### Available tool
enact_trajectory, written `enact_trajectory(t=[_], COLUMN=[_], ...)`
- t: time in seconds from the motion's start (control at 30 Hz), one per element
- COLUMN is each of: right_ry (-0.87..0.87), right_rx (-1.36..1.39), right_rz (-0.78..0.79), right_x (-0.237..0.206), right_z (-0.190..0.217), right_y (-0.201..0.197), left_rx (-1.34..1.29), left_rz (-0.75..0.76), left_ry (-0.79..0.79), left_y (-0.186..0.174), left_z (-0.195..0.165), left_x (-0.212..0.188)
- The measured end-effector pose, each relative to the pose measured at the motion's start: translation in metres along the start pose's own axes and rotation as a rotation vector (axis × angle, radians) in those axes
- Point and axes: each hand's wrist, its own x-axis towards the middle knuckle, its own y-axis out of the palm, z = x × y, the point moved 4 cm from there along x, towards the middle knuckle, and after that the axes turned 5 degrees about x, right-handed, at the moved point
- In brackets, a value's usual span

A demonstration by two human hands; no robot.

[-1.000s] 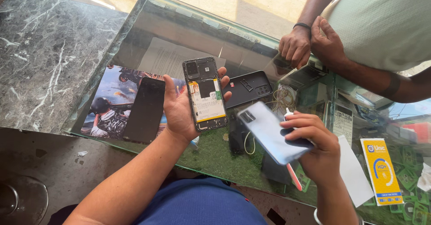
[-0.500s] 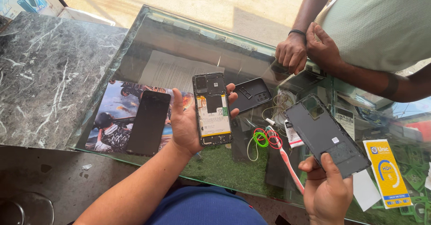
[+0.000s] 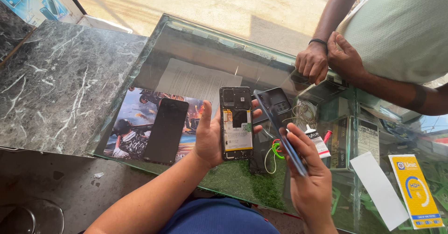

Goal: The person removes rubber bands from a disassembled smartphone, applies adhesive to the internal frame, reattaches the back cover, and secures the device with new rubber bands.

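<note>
My left hand [image 3: 211, 138] grips an opened smartphone [image 3: 236, 122] with its back removed, so the battery and circuit board show. My right hand [image 3: 310, 180] holds the phone's back cover [image 3: 279, 130] nearly edge-on, tilted up beside the open phone. Both are above the glass counter top [image 3: 196, 52]. A dark phone screen panel [image 3: 166, 130] lies flat on a picture mat [image 3: 128, 122], left of my left hand. A black phone case [image 3: 279, 103] rests on the glass just behind the back cover.
Another person's two hands [image 3: 329, 59] rest on the counter's far right edge. A small white glue tube with a red cap [image 3: 317, 140], green and yellow rubber bands [image 3: 274, 151], a white strip [image 3: 379, 189] and a yellow packet [image 3: 416, 192] lie at right. Marble counter [image 3: 51, 84] is at left.
My right hand has swung the back cover from far out on the right in toward the open phone, turning it edge-on. My left hand keeps holding the phone.
</note>
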Motion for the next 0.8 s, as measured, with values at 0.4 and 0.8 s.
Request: enact_trajectory(t=[0.4,0.8], right_ry=[-0.295,-0.189], right_rx=[-0.887,-0.888], right_rz=[0.188,0.2], right_x=[0.012,0.011], right_z=[-0.006,-0.011], right_y=[0.077,0.078], left_rx=[0.033,0.027], left_rz=[0.049,0.02], left_ry=[0.039,0.044], left_y=[0.005,0.003], left_z=[0.0,0.001], left_x=[-0.003,0.0])
